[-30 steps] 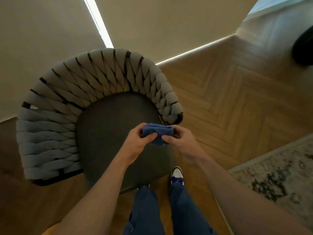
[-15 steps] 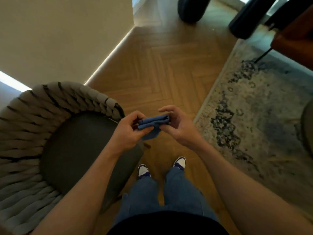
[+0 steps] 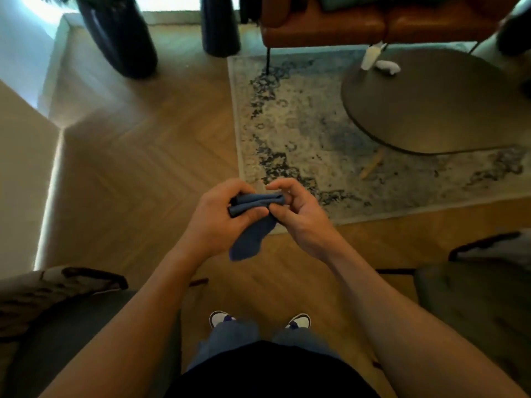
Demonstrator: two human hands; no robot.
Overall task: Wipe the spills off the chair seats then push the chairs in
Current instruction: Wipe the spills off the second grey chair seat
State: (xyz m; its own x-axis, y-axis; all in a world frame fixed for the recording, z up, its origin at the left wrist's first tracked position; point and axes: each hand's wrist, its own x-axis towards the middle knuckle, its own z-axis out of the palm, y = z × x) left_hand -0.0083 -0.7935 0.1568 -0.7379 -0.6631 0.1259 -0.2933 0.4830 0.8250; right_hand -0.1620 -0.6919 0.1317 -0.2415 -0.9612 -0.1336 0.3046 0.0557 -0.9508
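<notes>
Gripping a folded blue cloth [image 3: 253,206] from both sides, the two hands are held close together above the wooden floor [image 3: 149,173]. The left hand [image 3: 218,219] is curled round the left end of the cloth, its thumb laid along the lower fold. The right hand [image 3: 298,214] pinches the right end between thumb and bent fingers. A loose corner of the cloth hangs down below the left hand, over the floor. The cloth touches nothing but the hands.

Taking the cloth as landmark, two white and blue shoes [image 3: 260,318] and blue trouser legs are seen straight below it, on the floor. Down and to the left of the cloth, a chair with a woven grey back [image 3: 43,294] and a dark seat is partly seen at the picture's edge, partly covered by the left forearm. Down and to the right of the cloth, a second chair [image 3: 471,297] of the same kind is cut by the right edge; whether either seat bears a spill cannot be told, as both are dim and blurred.

Just above and to the right of the cloth lies a patterned rug [image 3: 290,116]. On it, well up and right of the cloth, stands a rounded dark table [image 3: 431,107] with small white objects at its far rim. Beyond it an orange-brown sofa [image 3: 359,21] is seen, and up and left of the cloth two tall dark vases [image 3: 120,38].
</notes>
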